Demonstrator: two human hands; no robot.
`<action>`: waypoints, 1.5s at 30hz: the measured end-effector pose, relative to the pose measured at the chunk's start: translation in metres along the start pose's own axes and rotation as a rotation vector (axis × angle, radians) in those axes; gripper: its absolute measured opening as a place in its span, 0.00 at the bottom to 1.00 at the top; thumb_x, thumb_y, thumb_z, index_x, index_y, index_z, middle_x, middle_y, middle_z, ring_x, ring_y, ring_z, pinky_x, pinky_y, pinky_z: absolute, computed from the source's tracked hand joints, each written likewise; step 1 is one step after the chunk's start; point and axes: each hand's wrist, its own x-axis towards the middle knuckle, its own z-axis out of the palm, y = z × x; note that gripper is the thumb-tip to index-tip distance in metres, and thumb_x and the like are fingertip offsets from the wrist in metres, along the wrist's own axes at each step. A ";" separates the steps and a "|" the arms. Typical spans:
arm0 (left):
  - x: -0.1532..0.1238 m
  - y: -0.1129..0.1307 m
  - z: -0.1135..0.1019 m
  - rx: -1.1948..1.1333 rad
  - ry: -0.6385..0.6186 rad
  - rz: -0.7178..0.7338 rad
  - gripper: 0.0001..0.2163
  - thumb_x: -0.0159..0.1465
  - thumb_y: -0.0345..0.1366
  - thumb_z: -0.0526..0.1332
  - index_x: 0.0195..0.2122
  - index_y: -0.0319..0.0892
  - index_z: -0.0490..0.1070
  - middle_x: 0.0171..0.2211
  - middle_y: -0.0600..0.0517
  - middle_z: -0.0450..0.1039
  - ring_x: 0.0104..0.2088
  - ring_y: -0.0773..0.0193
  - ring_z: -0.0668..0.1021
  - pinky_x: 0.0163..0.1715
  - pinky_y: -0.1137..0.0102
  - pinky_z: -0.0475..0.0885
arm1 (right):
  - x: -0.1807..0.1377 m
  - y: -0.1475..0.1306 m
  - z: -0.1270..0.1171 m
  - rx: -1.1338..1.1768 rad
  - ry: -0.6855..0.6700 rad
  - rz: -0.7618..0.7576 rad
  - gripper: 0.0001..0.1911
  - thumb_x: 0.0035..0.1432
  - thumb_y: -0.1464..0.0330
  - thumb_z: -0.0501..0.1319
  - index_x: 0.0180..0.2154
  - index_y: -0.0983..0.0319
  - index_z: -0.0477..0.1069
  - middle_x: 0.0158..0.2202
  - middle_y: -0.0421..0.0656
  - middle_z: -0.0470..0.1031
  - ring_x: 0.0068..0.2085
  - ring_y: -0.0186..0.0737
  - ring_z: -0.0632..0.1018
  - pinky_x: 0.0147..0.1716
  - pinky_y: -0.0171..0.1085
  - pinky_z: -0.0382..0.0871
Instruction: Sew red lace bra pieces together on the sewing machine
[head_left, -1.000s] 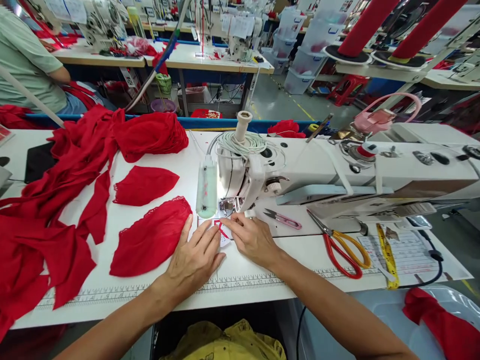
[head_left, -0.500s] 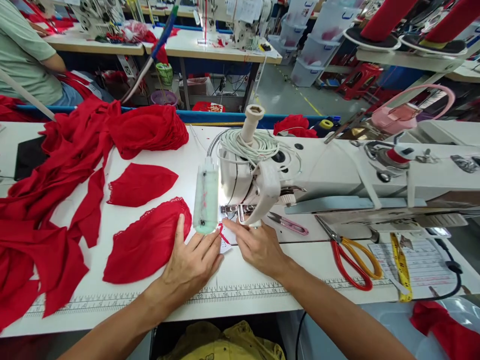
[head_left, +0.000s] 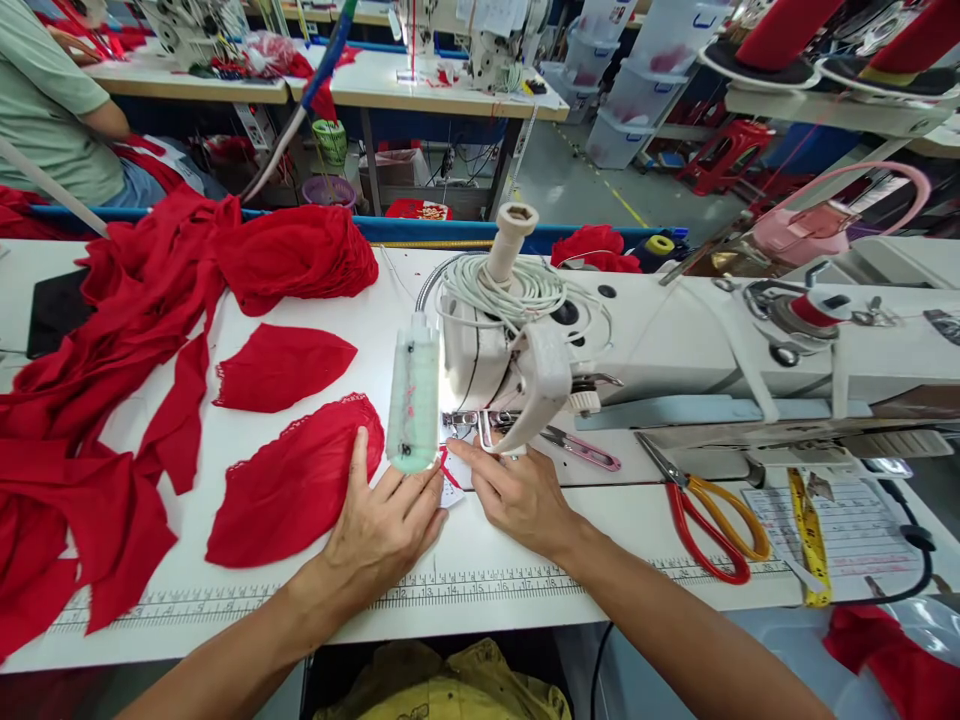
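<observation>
My left hand (head_left: 386,520) lies flat on the sewing table with fingers stretched out. Its thumb rests on the edge of a red lace-edged fabric piece (head_left: 296,485), and its fingertips reach below the sewing machine's pale green lamp cover (head_left: 414,400). From the other side my right hand (head_left: 521,500) reaches in, index finger extended by the presser foot (head_left: 466,420) and the other fingers curled below. Between the hands, a narrow red strip (head_left: 448,468) lies on a small white marked piece (head_left: 451,493). The lamp cover hides part of this spot.
A second red piece (head_left: 285,368) and heaped red fabric (head_left: 112,380) lie left. Right of my hands are thread snips (head_left: 585,450), scissors (head_left: 712,510) and a yellow tape measure (head_left: 808,540). The machine arm (head_left: 675,330) spans the right. Another person (head_left: 52,110) sits beyond.
Both hands and the fabric keep nearly the same positions. The view has shifted very slightly, so the machine and the scissors appear a little further right.
</observation>
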 end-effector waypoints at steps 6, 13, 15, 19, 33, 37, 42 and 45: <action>0.000 0.000 -0.001 -0.004 0.005 -0.003 0.09 0.68 0.31 0.59 0.47 0.34 0.75 0.46 0.46 0.81 0.42 0.55 0.81 0.52 0.49 0.70 | 0.000 -0.001 0.000 -0.015 -0.038 -0.023 0.22 0.61 0.77 0.56 0.52 0.55 0.76 0.34 0.46 0.73 0.38 0.44 0.73 0.32 0.37 0.65; 0.001 0.001 -0.002 -0.012 -0.013 -0.007 0.10 0.69 0.31 0.58 0.48 0.36 0.75 0.48 0.46 0.81 0.43 0.55 0.81 0.55 0.46 0.68 | -0.002 0.001 0.002 0.003 0.030 -0.001 0.18 0.63 0.76 0.52 0.46 0.58 0.78 0.30 0.44 0.71 0.36 0.42 0.73 0.32 0.37 0.66; 0.001 0.001 -0.002 -0.010 -0.010 -0.005 0.10 0.69 0.31 0.58 0.48 0.36 0.75 0.48 0.46 0.80 0.43 0.55 0.81 0.55 0.47 0.68 | -0.002 0.001 0.002 0.016 0.044 0.005 0.18 0.64 0.76 0.52 0.45 0.57 0.78 0.29 0.44 0.70 0.36 0.41 0.73 0.33 0.36 0.67; 0.001 0.001 -0.002 -0.009 -0.006 -0.012 0.10 0.68 0.31 0.58 0.48 0.35 0.74 0.48 0.46 0.80 0.43 0.54 0.80 0.53 0.48 0.69 | -0.001 0.000 0.002 0.020 0.044 0.000 0.17 0.63 0.76 0.53 0.43 0.58 0.78 0.29 0.43 0.70 0.36 0.40 0.73 0.33 0.36 0.66; 0.002 0.001 -0.003 -0.022 -0.012 -0.015 0.09 0.68 0.31 0.58 0.46 0.36 0.75 0.42 0.46 0.81 0.45 0.53 0.79 0.56 0.46 0.66 | -0.001 -0.002 0.000 0.012 0.052 0.013 0.16 0.62 0.77 0.53 0.40 0.58 0.78 0.28 0.42 0.69 0.32 0.39 0.70 0.30 0.36 0.61; 0.002 0.001 -0.003 -0.023 -0.018 -0.018 0.09 0.68 0.31 0.59 0.46 0.36 0.74 0.43 0.46 0.80 0.45 0.53 0.80 0.55 0.47 0.67 | 0.000 -0.001 0.000 0.012 0.059 0.008 0.16 0.62 0.76 0.53 0.39 0.58 0.78 0.28 0.42 0.69 0.32 0.39 0.70 0.29 0.36 0.61; 0.001 0.001 -0.003 -0.022 -0.024 -0.020 0.09 0.68 0.31 0.58 0.46 0.36 0.74 0.43 0.45 0.80 0.44 0.53 0.80 0.54 0.48 0.69 | -0.001 -0.001 0.001 0.021 0.065 -0.003 0.16 0.62 0.77 0.53 0.39 0.58 0.78 0.28 0.42 0.69 0.33 0.39 0.71 0.31 0.36 0.62; 0.002 0.001 -0.004 -0.026 -0.025 -0.024 0.09 0.68 0.31 0.58 0.46 0.37 0.74 0.43 0.46 0.80 0.45 0.53 0.80 0.54 0.48 0.68 | -0.002 0.000 0.002 0.018 0.066 0.009 0.16 0.62 0.77 0.53 0.38 0.58 0.78 0.28 0.42 0.69 0.34 0.39 0.71 0.32 0.36 0.63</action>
